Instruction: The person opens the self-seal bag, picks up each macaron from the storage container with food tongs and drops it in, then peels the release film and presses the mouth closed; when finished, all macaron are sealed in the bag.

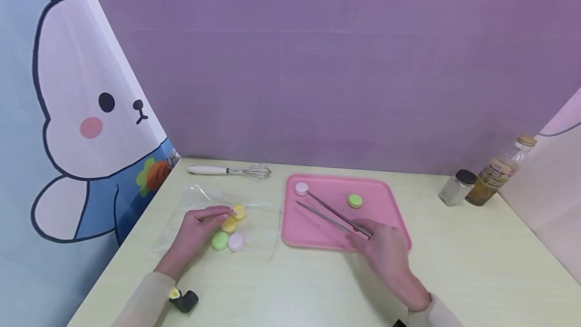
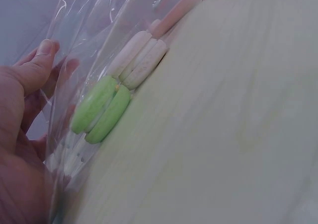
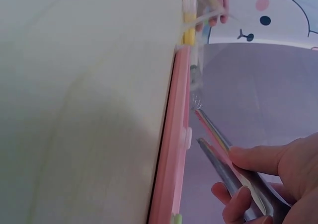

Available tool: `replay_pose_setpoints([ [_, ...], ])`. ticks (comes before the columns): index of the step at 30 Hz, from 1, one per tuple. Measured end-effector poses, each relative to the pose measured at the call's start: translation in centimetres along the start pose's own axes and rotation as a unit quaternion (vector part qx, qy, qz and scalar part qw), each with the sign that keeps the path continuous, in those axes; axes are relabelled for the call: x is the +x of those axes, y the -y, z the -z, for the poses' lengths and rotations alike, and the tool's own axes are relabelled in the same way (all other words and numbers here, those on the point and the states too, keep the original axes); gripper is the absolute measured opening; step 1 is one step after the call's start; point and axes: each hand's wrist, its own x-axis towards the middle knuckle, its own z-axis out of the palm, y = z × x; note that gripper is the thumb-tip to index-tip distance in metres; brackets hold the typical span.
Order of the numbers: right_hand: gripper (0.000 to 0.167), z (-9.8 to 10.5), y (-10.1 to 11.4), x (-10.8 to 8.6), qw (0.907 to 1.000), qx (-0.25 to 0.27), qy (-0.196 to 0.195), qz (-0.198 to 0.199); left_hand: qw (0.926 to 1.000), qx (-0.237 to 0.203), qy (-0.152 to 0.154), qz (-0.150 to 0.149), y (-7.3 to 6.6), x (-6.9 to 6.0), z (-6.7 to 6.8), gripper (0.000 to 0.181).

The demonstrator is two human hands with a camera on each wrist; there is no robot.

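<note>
On the left of the table lies a clear plastic bag (image 1: 263, 223) with two yellow macarons (image 1: 229, 225), a green macaron (image 2: 102, 110) and a pale purple macaron (image 1: 236, 242) in it. My left hand (image 1: 201, 228) pinches the bag's film beside the yellow macarons; some fingertips show through the plastic in the left wrist view. In my right hand (image 1: 386, 251) are metal tongs (image 3: 223, 159), held with their arms apart over a pink tray (image 1: 376, 191). Their tips point toward a second pale purple macaron (image 1: 301, 188) on the tray. A second green macaron (image 1: 355, 201) sits right of them.
Behind the bag lies a whisk (image 1: 209, 170) with a white handle. At the back right stand a small black-lidded jar (image 1: 456, 188) and a corked bottle (image 1: 499, 170) of brown contents, both looking tilted. A purple backdrop (image 1: 317, 64) rises behind the table.
</note>
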Motion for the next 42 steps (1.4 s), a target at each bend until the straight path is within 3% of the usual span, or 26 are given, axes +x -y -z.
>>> replay_pose_setpoints([
  [6,0.033,-0.1,-0.9,0.7,0.9998,0.005,0.003,-0.017,1.0,0.007,-0.001,0.003,0.0,0.1,-0.1,0.023],
  [15,0.031,-0.5,-1.2,1.8,0.9996,-0.027,-0.011,0.0,0.9998,0.004,0.0,-0.021,0.1,0.0,-0.1,0.019],
  [23,0.034,-1.0,-1.2,2.5,1.0,-0.005,0.0,-0.008,0.9997,0.003,0.002,-0.024,0.1,0.1,-0.1,0.019],
  [42,0.032,-1.9,-1.0,3.3,0.9997,0.004,0.01,-0.02,0.9998,0.015,-0.002,0.01,-0.1,0.1,0.0,0.02],
])
